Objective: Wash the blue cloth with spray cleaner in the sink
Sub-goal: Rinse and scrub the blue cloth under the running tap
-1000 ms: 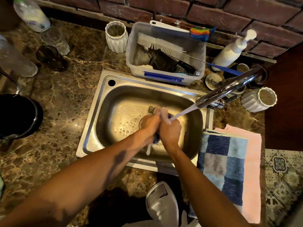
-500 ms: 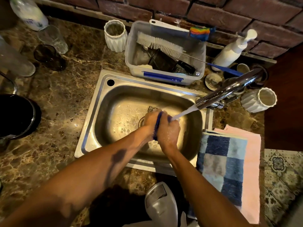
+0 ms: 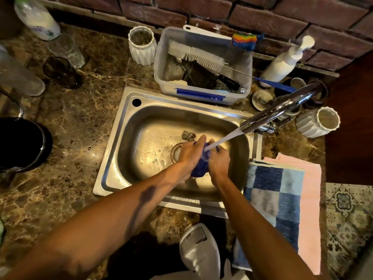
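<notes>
Hands together over sink [image 3: 113,158] basin: left hand [image 3: 190,153] + right hand [image 3: 219,160] both clamped on bunched blue cloth [image 3: 199,167], w/ tap [image 3: 278,109] stream hitting it, sink near worktop's front edge.

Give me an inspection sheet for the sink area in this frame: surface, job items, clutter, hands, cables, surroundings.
Surface: brown marble counter with water drops; steel sink set into it.
Job's things: blue cloth bunched between both hands under the running stream from the tap; white spray bottle at the near edge.
Clutter: plastic tub holding a bottle brush; pump bottle; two white ribbed cups; glasses; checked towel over a pink one.
Hands: left hand and right hand both grip the cloth.
Cables: nothing seen.
Surroundings: brick wall behind; patterned floor tiles at right.
</notes>
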